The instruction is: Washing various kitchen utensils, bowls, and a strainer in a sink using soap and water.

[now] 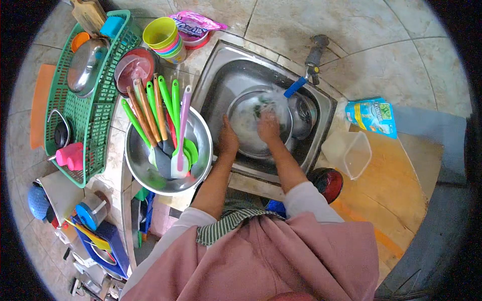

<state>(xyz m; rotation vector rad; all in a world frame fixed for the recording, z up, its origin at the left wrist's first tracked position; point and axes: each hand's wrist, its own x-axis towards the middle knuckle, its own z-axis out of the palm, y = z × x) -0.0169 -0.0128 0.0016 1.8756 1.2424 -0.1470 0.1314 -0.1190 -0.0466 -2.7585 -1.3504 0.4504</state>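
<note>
A round metal bowl (241,113) sits in the stainless steel sink (226,71), with cloudy water inside it. At its left rim my left hand (228,137) grips the edge, thumb up. My right hand (269,126) reaches into the bowl; its fingers are blurred by splashing water. Something dark green (263,107) shows by those fingers, too blurred to name. Water falls into the bowl from the tap (312,67), which ends in a blue hose piece (295,87). Right of the bowl, a dark round dish (303,116) lies in the sink.
Left of the sink, a steel bowl (131,165) holds several spatulas (182,135). Beyond are a green plastic basket (88,150), stacked cups (162,34) and a pink packet (196,24). To the right are a blue pouch (372,114), a clear container (352,154) and a dark red bowl (331,184).
</note>
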